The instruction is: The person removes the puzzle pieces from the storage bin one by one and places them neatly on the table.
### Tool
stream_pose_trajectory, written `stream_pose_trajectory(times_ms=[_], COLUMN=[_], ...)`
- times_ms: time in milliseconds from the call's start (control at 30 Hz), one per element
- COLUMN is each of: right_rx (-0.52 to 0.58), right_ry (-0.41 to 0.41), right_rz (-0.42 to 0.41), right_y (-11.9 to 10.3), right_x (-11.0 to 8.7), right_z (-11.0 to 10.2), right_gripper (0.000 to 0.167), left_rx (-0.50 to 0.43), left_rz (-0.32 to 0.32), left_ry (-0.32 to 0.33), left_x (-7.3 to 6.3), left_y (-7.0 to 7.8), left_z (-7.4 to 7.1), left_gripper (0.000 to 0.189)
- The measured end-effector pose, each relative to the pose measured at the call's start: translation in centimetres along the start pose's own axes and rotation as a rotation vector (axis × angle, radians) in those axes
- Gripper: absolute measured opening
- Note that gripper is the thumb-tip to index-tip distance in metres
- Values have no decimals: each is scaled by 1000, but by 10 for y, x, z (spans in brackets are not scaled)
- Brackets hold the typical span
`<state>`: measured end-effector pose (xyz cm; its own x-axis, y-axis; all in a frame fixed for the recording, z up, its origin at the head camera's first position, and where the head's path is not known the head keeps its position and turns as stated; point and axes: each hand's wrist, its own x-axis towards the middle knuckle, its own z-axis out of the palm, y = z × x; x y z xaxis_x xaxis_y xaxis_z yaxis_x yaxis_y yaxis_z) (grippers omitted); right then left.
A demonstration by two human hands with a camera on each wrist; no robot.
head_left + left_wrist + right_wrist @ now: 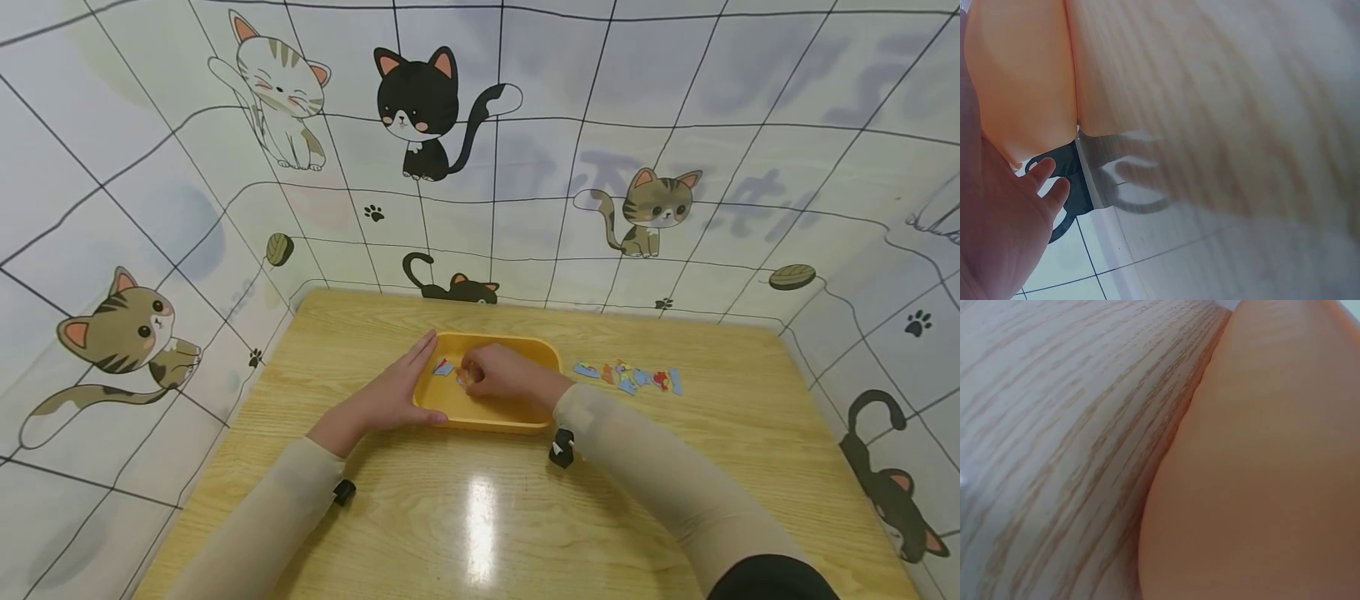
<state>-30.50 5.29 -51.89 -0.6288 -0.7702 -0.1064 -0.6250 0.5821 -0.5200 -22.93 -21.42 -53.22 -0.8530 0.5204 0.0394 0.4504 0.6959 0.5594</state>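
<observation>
A yellow plastic tray (495, 423) sits on the table with a few small printed puzzle pieces inside. My left hand (390, 390) rests against the tray's left end, its fingers straight along the outside and the thumb by the near corner. Inside the tray, my right hand (498, 371) has its fingers curled down and pinches a small orange and blue puzzle piece (462, 377), partly hidden by the fingertips. Another blue and red puzzle piece (443, 367) lies to its left. In the right wrist view the tray's outer wall (1260, 462) fills the right side.
Right of the tray, several loose puzzle pieces (626, 377) in blue, red, yellow and orange lie in a rough row on the wooden table (420, 517). Behind the table and at both sides stands a wall covering (540, 167) printed with cats and grid lines.
</observation>
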Motion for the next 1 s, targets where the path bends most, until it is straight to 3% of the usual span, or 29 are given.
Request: stream_pose_trajectory(times_ms=[267,533,1000], right_rx=[-32,-90,-102], right_ry=[18,50,97], right_rz=[26,11,25], right_y=[-2,-5,-13], right_x=[3,3,-23], right_z=[4,7,-12], right_gripper=[30,15,35], left_rx=[-13,5,10], left_rz=[-10,-8,-19], left_ry=[0,-2,-11], left_x=[-3,-1,-1], left_y=[5,0,0], left_z=[-3,1,0], left_gripper=[141,142,143])
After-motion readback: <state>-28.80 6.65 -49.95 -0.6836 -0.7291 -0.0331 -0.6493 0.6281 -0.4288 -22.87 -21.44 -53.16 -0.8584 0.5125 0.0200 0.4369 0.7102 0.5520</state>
